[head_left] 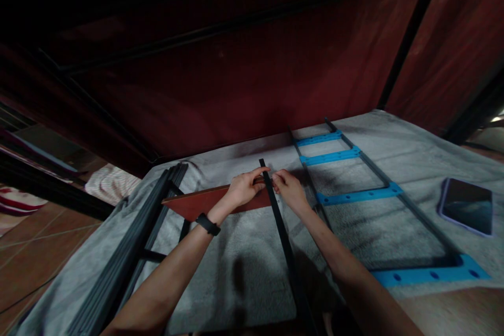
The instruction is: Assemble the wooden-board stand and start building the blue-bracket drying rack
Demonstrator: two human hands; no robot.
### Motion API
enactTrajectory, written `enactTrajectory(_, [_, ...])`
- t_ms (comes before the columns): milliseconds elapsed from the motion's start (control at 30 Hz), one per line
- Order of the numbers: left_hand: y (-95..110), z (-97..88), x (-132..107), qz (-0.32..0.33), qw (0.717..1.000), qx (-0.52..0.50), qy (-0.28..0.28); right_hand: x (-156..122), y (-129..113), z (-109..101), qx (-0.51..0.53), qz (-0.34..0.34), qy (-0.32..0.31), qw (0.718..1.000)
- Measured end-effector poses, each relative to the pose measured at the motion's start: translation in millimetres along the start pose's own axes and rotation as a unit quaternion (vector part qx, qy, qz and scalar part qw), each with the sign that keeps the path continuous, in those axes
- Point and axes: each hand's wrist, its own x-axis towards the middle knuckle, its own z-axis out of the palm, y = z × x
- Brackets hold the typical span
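Observation:
A reddish-brown board [197,202] meets a long black bar [282,231] near the bar's far end. My left hand [242,190], with a black band at its wrist, grips the joint: the index finger lies across the top of the bar and the thumb is against the board. On the bar's other side, my right hand [289,189] has its fingers pinched close to the joint. Whatever is between those fingertips is too small to make out. The bar's near end runs down toward my body between my forearms.
On the right lies a dark frame with several blue crosspieces [359,193]. A phone [466,207] rests beyond it. Stacked dark bars [132,241] lie on the left. Everything is on a grey fleecy cloth [232,257]. A dark red panel [244,84] stands behind.

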Motion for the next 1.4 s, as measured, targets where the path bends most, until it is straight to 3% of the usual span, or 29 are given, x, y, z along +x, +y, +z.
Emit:
enactTrajectory(667, [5.6, -2.6, -3.1, -0.004, 0.998, 0.065, -0.009, 0.1, 1.7, 1.7, 0.001, 0.002, -0.028, 1.000])
enactTrajectory(800, [5.2, -2.4, -3.1, 0.005, 0.997, 0.076, -0.012, 1.1, 10.7, 2.8, -0.007, 0.033, -0.032, 0.999])
enactTrajectory(900, [5.3, -2.5, -2.9, 0.001, 0.997, 0.078, -0.015, -0.7, 28.4, 0.4, -0.096, 0.087, -0.036, 0.991])
enactTrajectory(1033, [6.9, -3.9, -3.8, -0.004, 0.997, 0.079, -0.015, -10.0, 53.2, 0.6, -0.318, 0.072, -0.113, 0.938])
enactTrajectory(1400, [11.1, -5.2, -6.4, -0.006, 0.997, 0.071, -0.015, -15.8, 68.1, 15.0, -0.379, 0.037, -0.168, 0.909])
